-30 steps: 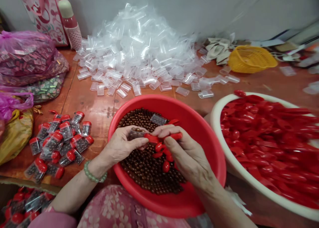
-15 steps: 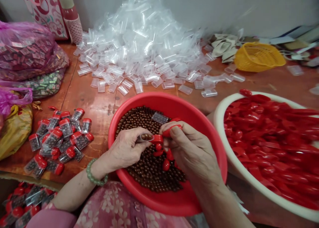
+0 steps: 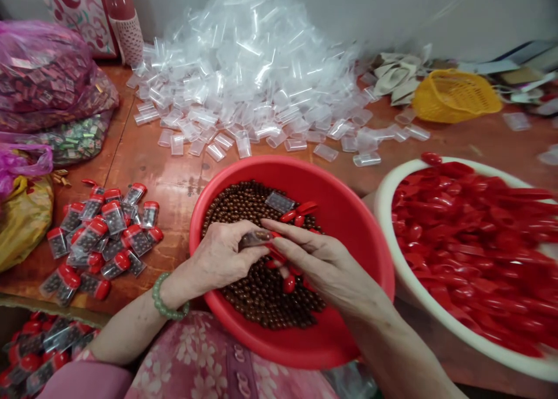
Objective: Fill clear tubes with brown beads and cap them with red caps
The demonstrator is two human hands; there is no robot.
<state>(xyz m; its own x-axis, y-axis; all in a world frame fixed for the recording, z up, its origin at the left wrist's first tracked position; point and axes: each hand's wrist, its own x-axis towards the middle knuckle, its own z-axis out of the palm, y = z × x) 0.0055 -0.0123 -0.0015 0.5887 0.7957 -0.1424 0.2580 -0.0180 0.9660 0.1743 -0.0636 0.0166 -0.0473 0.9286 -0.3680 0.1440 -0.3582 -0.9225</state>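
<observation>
My left hand (image 3: 222, 254), closed, pinches a small clear plastic container (image 3: 256, 237) with brown candy balls inside. At its open end my right hand (image 3: 320, 259) holds a red plastic cap (image 3: 275, 249), partly hidden by the fingers. Both hands are above a red basin (image 3: 349, 213) of loose brown balls (image 3: 265, 309). Several red caps (image 3: 305, 209) lie in the basin, some of them under my right hand. Among the balls, behind my hands, lies a filled clear container (image 3: 279, 201).
Capped, filled containers (image 3: 114, 218) are heaped on the table to the left, with more in a box (image 3: 32, 358) below. Behind the basin rises a pile of empty clear containers (image 3: 257, 79). A white tub (image 3: 383, 201) of red caps stands right, a yellow basket (image 3: 455, 97) behind it.
The red cap has come up against the container's mouth, and my right fingers have stretched along it. My left hand keeps its grip. The view has shifted slightly.
</observation>
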